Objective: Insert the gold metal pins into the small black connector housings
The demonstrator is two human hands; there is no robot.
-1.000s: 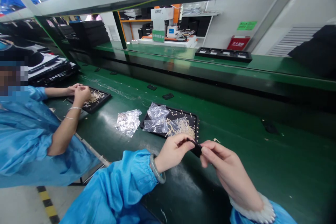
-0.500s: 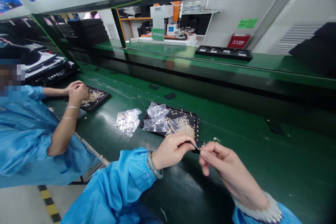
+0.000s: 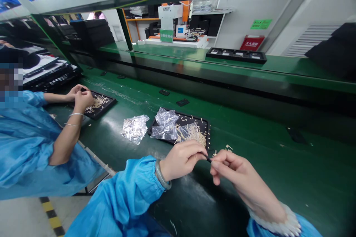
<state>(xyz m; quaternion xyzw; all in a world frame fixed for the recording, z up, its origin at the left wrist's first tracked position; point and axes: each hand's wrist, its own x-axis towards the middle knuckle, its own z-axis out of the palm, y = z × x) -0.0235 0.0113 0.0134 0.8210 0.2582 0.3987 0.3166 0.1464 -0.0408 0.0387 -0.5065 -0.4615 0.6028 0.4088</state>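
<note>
A small thin black part (image 3: 207, 157) is pinched between the fingertips of my left hand (image 3: 182, 158), in front of the black tray. My right hand (image 3: 236, 172) has its thumb and forefinger pressed together at the part's right end; whether they grip the part or something tiny on it cannot be made out. Behind my hands lies the black tray (image 3: 207, 127) with a heap of small beige pieces (image 3: 194, 133) and clear plastic bags (image 3: 166, 117). Another clear bag of small pieces (image 3: 135, 129) rests on the green surface, left of the tray.
At left a person in blue (image 3: 25, 140) handles something dark over another black tray (image 3: 107, 109) of beige pieces. Flat black parts (image 3: 183, 102) lie on the green belt (image 3: 250, 137). Beyond a black rail stand a white and orange machine (image 3: 178, 26) and a long black tray (image 3: 236, 55).
The black part between my hands has turned to show a thinner edge. My hands have barely moved. Flat black parts on the belt have shifted slightly to the right.
</note>
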